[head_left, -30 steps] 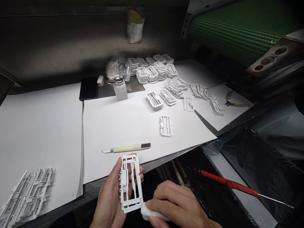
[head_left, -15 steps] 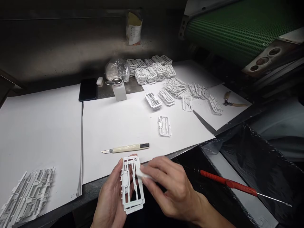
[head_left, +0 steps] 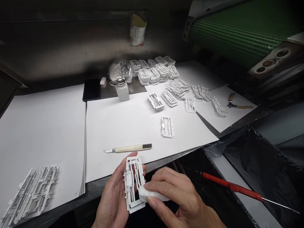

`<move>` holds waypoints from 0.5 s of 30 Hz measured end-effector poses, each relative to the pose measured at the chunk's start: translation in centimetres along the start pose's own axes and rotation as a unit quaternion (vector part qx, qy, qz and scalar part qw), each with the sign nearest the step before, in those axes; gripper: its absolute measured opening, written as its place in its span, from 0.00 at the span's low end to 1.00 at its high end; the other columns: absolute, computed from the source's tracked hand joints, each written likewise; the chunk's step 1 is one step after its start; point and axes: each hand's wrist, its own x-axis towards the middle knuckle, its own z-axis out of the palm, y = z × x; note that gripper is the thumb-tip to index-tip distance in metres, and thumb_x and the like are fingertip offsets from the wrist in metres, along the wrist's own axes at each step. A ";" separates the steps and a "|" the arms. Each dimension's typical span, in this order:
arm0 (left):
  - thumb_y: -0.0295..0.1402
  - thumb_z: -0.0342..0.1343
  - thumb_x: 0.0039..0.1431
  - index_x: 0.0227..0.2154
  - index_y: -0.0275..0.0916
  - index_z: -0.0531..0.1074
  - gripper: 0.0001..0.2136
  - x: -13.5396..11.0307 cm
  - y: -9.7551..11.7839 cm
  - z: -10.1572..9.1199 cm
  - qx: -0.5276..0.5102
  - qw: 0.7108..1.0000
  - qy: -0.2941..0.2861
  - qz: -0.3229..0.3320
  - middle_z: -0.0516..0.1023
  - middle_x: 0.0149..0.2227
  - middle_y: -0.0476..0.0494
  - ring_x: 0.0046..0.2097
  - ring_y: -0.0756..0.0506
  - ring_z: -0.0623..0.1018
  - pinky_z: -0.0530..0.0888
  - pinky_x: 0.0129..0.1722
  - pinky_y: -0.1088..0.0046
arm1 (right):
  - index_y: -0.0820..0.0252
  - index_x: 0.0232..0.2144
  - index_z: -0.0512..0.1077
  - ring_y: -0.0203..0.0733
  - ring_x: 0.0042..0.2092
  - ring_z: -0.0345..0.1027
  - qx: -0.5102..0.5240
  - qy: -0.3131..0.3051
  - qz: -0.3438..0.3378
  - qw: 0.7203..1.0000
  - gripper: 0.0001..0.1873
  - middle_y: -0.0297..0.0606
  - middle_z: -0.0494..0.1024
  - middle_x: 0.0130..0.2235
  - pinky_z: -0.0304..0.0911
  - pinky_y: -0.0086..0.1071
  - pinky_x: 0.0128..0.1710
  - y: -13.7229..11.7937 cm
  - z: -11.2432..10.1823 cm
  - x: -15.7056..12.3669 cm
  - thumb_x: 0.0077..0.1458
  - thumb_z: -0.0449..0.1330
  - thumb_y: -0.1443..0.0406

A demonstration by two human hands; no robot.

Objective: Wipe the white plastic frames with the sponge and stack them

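A white plastic frame (head_left: 129,182) with long slots rests in my left hand (head_left: 111,198), whose fingers wrap behind it and hold it by the left edge. My right hand (head_left: 180,198) pinches a white wiping cloth (head_left: 152,193) and presses it on the lower right rail of the frame. Just beyond the hands a craft knife (head_left: 128,148) lies on the white paper (head_left: 114,123), its blade to the left. One more white frame (head_left: 167,126) lies on the paper to the right of the knife.
Stacks of white frames (head_left: 154,74) stand at the back, and more frames (head_left: 35,193) lie front left. A pump bottle (head_left: 123,91), a phone (head_left: 91,90) and nippers (head_left: 237,104) are on the table. A red-handled screwdriver (head_left: 232,186) lies right, below a green conveyor (head_left: 242,28).
My right hand has slid the cloth down along the frame's right rail, from near its top to near its lower corner. The view has shifted slightly.
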 end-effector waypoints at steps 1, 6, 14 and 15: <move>0.35 0.52 0.60 0.53 0.40 0.70 0.18 0.0 -0.1 -0.1 -0.006 1.000 -0.002 -0.002 0.82 0.32 0.42 0.35 0.44 0.81 0.77 0.37 0.70 | 0.63 0.43 0.74 0.43 0.34 0.71 0.002 -0.003 -0.009 1.000 0.11 0.43 0.77 0.33 0.69 0.35 0.34 -0.1 0.3 0.1 0.56 0.58 0.72; 0.33 0.52 0.60 0.50 0.40 0.72 0.16 0.0 -0.4 -0.3 -0.031 0.999 -0.014 -0.001 0.81 0.33 0.44 0.38 0.44 0.80 0.76 0.39 0.70 | 0.65 0.41 0.74 0.44 0.34 0.70 -0.009 -0.001 -0.035 0.999 0.10 0.45 0.77 0.33 0.69 0.37 0.34 0.0 1.3 0.7 0.55 0.58 0.73; 0.34 0.53 0.60 0.50 0.41 0.72 0.16 0.2 -0.3 -0.4 -0.046 0.999 -0.027 -0.011 0.81 0.36 0.44 0.40 0.44 0.80 0.75 0.42 0.70 | 0.64 0.41 0.75 0.44 0.34 0.71 -0.001 0.059 -0.015 0.998 0.11 0.44 0.77 0.33 0.71 0.37 0.34 -0.3 1.3 0.8 0.54 0.59 0.74; 0.34 0.53 0.59 0.50 0.41 0.72 0.16 0.2 -0.3 -0.4 -0.044 0.999 -0.025 -0.011 0.81 0.36 0.44 0.40 0.44 0.80 0.75 0.42 0.70 | 0.64 0.41 0.75 0.44 0.34 0.71 0.000 0.062 -0.010 0.998 0.11 0.44 0.77 0.33 0.71 0.37 0.34 -0.3 1.4 0.7 0.54 0.59 0.74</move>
